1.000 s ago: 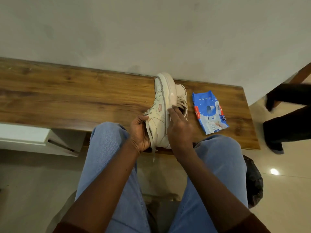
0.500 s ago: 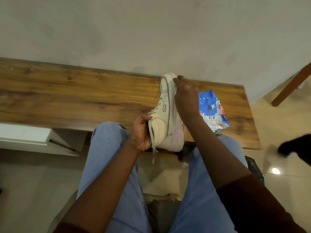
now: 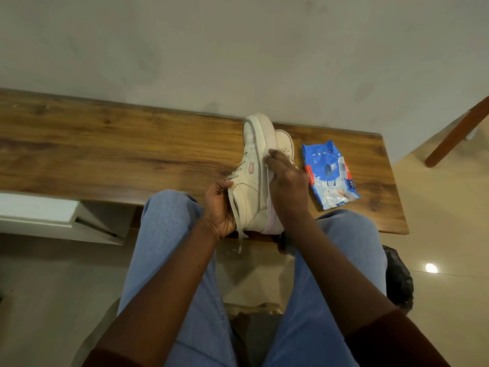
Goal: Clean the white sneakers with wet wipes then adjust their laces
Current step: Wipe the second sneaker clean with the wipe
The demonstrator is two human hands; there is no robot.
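At centre frame the left hand (image 3: 219, 207) is curled around the collar side of the held sneaker (image 3: 252, 181), fingers closed over the lace area, with a loose lace (image 3: 236, 221) trailing below its thumb past the edge of the wooden bench (image 3: 105, 154). The shoe stands tipped on its side, toe toward the wall, sole facing right. Just right of it, the right hand (image 3: 287, 186) has slid back down from the toe, where it was half a second ago, to the middle of the sole edge; its fingers lie flat, pressing what looks like a white wipe (image 3: 267, 168) against the rubber. That reads as another wiping stroke, so cleaning is underway and lacing waits. The second sneaker (image 3: 285, 141) sits behind, partly hidden. Further right lies the blue wipes pack (image 3: 329, 173), apart from both hands.
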